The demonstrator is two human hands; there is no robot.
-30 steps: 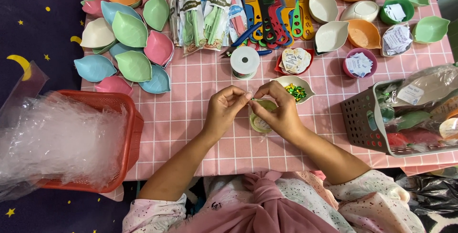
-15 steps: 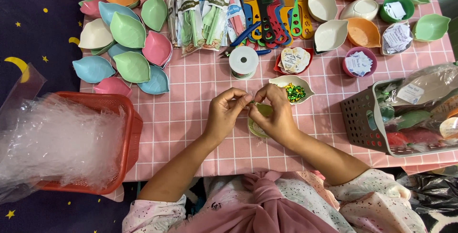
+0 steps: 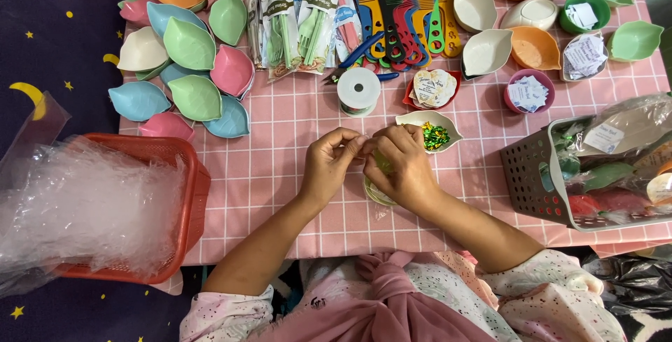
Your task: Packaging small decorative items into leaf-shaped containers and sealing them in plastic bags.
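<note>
Pinching a small green dish between both hands over the pink checked surface: left hand grip closed on its left edge, right hand grip clamped over its top, fingertips meeting. Just beyond: white bowl of green bits, tape roll. Far edge: combs, leaf dishes, cups of paper slips. Left: red basket of clear bags. Right: grey basket of wrapped goods
</note>
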